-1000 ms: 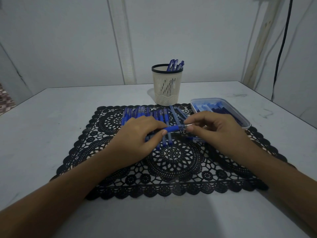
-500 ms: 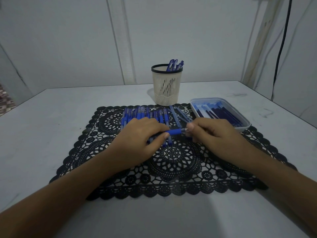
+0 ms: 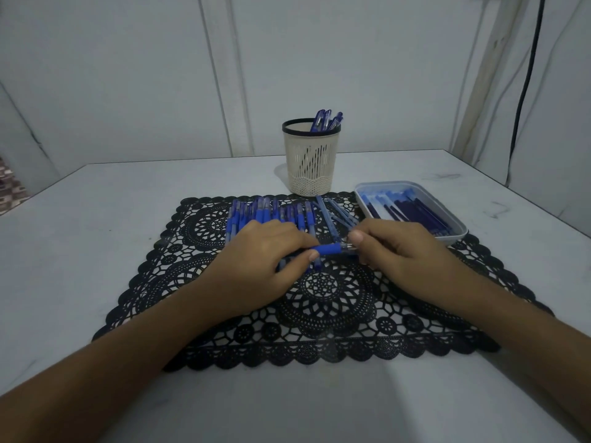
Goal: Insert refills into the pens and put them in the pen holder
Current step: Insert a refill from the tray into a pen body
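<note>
My left hand (image 3: 271, 254) grips a blue pen (image 3: 329, 249) held level just above the black lace mat (image 3: 319, 314). My right hand (image 3: 393, 247) pinches the pen's clear tip end between thumb and fingers. Behind the hands, a row of several blue pens (image 3: 271, 212) lies on the mat, partly hidden by my left hand. A few thin refills (image 3: 335, 212) lie loose to their right. A cream mesh pen holder (image 3: 311, 161) stands beyond the mat with several pens (image 3: 326, 121) upright in it.
A shallow pale tray (image 3: 454, 233) with several dark blue refills sits at the right, by the mat's far corner. The white table (image 3: 96, 235) ends at a wall behind the holder. A black cable (image 3: 524, 91) hangs down the wall at far right.
Both hands have sunk slightly toward the mat with the pen. My right hand's fingers have closed in on the pen's tip end, and the thin metal point seen earlier is hidden.
</note>
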Motion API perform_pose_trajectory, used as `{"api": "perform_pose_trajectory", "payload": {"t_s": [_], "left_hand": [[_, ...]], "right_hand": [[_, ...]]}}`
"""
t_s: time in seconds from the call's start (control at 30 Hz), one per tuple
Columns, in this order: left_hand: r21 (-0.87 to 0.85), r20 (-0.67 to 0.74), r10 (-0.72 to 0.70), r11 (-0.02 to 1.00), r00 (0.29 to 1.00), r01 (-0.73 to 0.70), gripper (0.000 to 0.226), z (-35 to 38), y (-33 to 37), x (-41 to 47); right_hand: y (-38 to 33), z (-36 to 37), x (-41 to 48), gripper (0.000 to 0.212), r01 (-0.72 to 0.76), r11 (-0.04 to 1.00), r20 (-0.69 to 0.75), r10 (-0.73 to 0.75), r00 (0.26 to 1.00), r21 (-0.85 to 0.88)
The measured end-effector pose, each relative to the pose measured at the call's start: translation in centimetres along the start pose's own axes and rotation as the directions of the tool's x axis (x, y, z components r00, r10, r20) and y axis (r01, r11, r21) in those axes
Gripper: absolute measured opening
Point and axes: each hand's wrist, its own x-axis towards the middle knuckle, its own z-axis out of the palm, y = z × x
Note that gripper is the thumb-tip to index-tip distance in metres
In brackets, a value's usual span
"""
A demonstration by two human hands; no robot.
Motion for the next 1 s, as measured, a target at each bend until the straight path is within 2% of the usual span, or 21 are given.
{"api": "perform_pose_trajectory", "payload": {"t_s": [0.13,0.43,0.53,0.57,0.63,0.73,0.8,0.87,0.93,1.0], "left_hand": [[0.008,0.002,0.002,1.0,1.0,-0.002,0.031,0.0,0.0,0.0],[0.141,-0.043,0.073,0.988,0.996,-0.066,0.026,0.2,0.2,0.3],[0.137,-0.05,0.078,0.988,0.996,-0.071,0.025,0.0,0.0,0.3],[0.131,-0.046,0.075,0.989,0.996,-0.069,0.025,-0.1,-0.1,0.2],[0.132,-0.039,0.06,0.99,0.997,-0.054,0.027,-0.2,-0.7,0.0],[0.101,-0.039,0.004,0.995,0.999,0.0,0.03,-0.1,-1.5,-0.3],[0.077,-0.04,-0.012,0.997,0.999,0.015,0.031,-0.1,-1.9,-0.3],[0.077,-0.041,-0.015,0.997,0.999,0.018,0.031,-0.1,-2.0,-0.2],[0.084,-0.045,-0.008,0.996,0.999,0.012,0.031,-0.1,-2.0,-0.2],[0.084,-0.049,0.003,0.996,0.999,0.001,0.031,-0.1,-1.9,-0.2]], "right_hand": [[0.0,-0.1,0.0,0.004,0.008,1.0,0.031,-0.008,0.999,-0.019],[0.1,-0.2,-0.1,0.013,0.002,1.0,-0.016,-0.003,1.0,-0.014],[0.0,-0.1,0.0,0.01,-0.01,1.0,-0.02,0.01,1.0,-0.01],[0.1,-0.2,0.1,0.011,-0.012,0.999,-0.007,0.011,1.0,-0.041],[0.5,-0.7,0.2,0.033,-0.015,0.978,0.04,0.024,0.999,-0.207],[1.6,-1.5,0.1,0.061,0.018,0.842,0.068,0.022,0.997,-0.54],[2.4,-1.7,-0.1,0.057,0.068,0.736,0.105,0.005,0.994,-0.674],[2.7,-1.5,-0.2,0.046,0.109,0.683,0.136,-0.015,0.991,-0.722],[2.6,-1.3,-0.1,0.037,0.125,0.684,0.134,-0.04,0.99,-0.718],[2.1,-1.2,0.0,0.03,0.085,0.771,0.101,-0.026,0.995,-0.631]]}}
